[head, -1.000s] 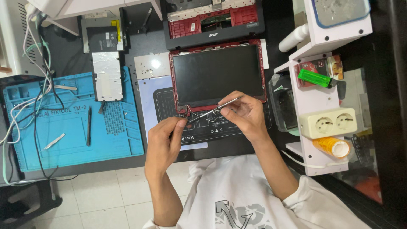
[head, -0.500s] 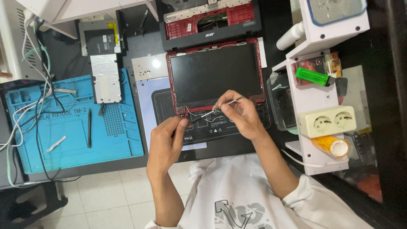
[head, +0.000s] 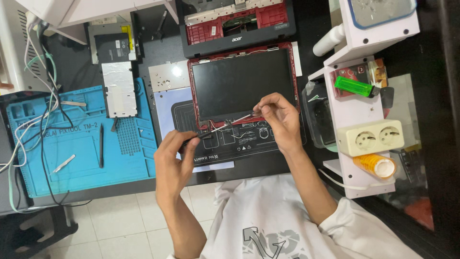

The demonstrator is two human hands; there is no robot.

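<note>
A laptop screen panel [head: 242, 84] in a red frame lies flat on a black work mat [head: 239, 144]. My right hand [head: 280, 117] pinches metal tweezers [head: 235, 121] whose tips point at the screen's lower left corner, where thin cables run. My left hand [head: 175, 160] grips a slim black tool [head: 199, 137] aimed at the same corner. Both tool tips almost meet near the cables.
A red and black laptop base [head: 235, 26] lies behind the screen. A blue repair mat [head: 79, 144] with a black stylus and loose wires sits left, with a silver drive [head: 119, 88] on it. A white shelf [head: 357, 110] at right carries a green lighter, a double socket and an orange roll.
The view shifted slightly. My left hand moved a little right, bringing the black tool closer to the tweezers' tips. The right hand stays at the screen's lower edge.
</note>
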